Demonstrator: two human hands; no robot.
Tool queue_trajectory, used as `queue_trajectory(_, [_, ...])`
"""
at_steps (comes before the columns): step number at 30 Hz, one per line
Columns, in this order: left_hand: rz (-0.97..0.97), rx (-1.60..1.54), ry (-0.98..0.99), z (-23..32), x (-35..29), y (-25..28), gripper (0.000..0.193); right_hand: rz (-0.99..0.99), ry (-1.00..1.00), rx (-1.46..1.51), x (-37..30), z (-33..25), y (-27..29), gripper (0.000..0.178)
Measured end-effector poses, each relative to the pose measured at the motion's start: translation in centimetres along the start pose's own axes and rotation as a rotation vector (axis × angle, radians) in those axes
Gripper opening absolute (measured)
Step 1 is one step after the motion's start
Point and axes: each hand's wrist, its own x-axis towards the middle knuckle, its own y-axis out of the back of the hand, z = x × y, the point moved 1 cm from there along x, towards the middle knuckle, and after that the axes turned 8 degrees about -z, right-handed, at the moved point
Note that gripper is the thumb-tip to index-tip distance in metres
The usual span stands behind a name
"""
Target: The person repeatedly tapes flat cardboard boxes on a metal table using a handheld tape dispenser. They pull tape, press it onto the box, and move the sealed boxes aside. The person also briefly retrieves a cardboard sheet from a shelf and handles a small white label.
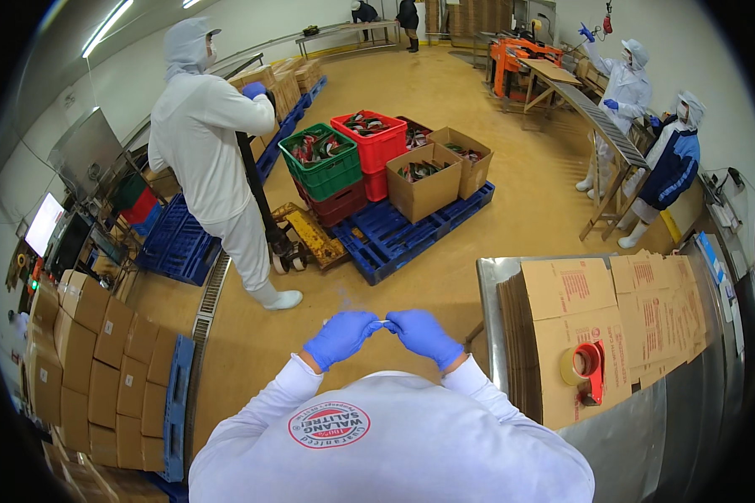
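Observation:
My left hand (342,339), in a blue glove, is closed in front of my chest. Opposite it my right hand (425,337), gloved the same way, is closed too, and the fingertips of both almost meet. Between them shows a bit of a small, thin, pale thing (383,323), pinched from both sides; its kind is too small to make out. Nearest to my right hand is a metal table (492,285) with a stack of flattened cardboard boxes (569,318). On the stack lies a red tape dispenser (590,369) with a roll of tape.
Ahead, a blue pallet (376,251) carries a green crate (319,172), red crates and open cardboard boxes (426,180). A co-worker (205,142) stands by a pallet jack (302,239). Stacked boxes (101,369) rise at left. Two people stand beside a roller conveyor (600,121).

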Motion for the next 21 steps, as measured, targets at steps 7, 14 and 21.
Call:
queue_trajectory(7, [0.219,-0.436,-0.196,-2.2,0.5,-2.8,0.033,0.064,0.029,0.14,-0.5,0.2,0.6,0.022])
queue_trajectory(14, [0.344,-1.231,-0.177,-3.6,1.5,-1.8,0.028,0.142,-0.042,0.271,-0.3,-0.1,2.2,0.03])
queue_trajectory(21, [0.327,-2.029,-0.093,-1.7,2.1,-0.4,0.029,0.548,0.148,0.208,1.3,1.8,-1.7,0.016])
